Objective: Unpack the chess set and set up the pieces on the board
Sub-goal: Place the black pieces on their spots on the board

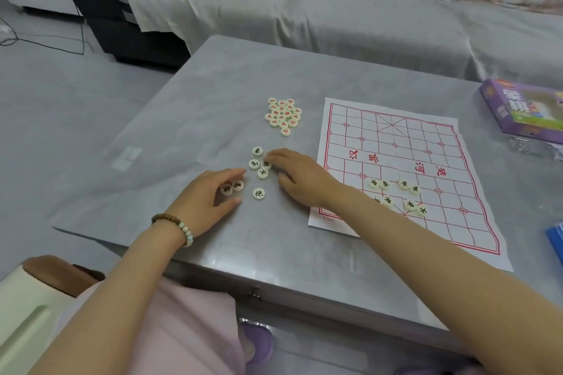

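Lying loose on the grey table [213,85], a few black pieces [259,193] wait between the two hands, just left of the paper board [396,143]. More black pieces are on the near half of the board. They sit in a loose bunch, not in neat rows, so I think they have not got their proper spots yet. The red pieces [283,116] sit in a tight pile farther back, likely kept apart so the colours do not mix.

The right hand [300,176] reaches across with its fingers mostly straight. Its tips touch one black piece but do not grip it. The left hand [207,195] arches over two black pieces, thumb on one side and fingers on the other. I cannot tell if it grips them yet, but it looks ready to scoop them up. The purple box [518,113] lies by the right edge, out of the way.
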The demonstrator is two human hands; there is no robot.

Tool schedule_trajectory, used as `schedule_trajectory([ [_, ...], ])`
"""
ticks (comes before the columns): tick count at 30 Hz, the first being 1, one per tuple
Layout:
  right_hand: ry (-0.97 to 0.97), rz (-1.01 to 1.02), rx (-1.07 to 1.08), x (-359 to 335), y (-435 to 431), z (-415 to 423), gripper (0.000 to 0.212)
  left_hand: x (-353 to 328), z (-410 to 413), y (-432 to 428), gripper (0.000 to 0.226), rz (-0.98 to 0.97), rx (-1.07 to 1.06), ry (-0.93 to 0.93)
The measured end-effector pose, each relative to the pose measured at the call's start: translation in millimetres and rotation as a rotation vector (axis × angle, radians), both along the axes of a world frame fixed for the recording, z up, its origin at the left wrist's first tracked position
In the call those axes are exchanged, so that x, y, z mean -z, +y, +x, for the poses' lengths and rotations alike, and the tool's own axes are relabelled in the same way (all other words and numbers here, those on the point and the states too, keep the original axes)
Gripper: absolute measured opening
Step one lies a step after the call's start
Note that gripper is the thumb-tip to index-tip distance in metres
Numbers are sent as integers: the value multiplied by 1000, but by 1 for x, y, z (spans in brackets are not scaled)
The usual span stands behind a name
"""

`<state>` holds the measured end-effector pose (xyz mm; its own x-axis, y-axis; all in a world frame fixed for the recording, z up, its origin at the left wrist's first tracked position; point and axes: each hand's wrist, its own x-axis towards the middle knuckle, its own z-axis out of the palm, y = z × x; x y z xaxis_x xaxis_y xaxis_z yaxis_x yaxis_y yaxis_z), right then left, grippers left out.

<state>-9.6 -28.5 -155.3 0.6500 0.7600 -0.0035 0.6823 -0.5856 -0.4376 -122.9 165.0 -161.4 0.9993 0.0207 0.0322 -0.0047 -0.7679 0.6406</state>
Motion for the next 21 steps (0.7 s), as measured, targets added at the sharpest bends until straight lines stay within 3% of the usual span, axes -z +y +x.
schedule_trajectory([
  [4,-64,30,-6,1,-6,-2,30,-3,-4,-2,42,-32,-11,10],
  [15,16,156,44,-4,-13,-19,19,-8,-5,-5,30,-184,-130,-80],
  [21,31,296,173,-19,-67,-25,19,-27,16,-53,32,-287,-111,-144],
])
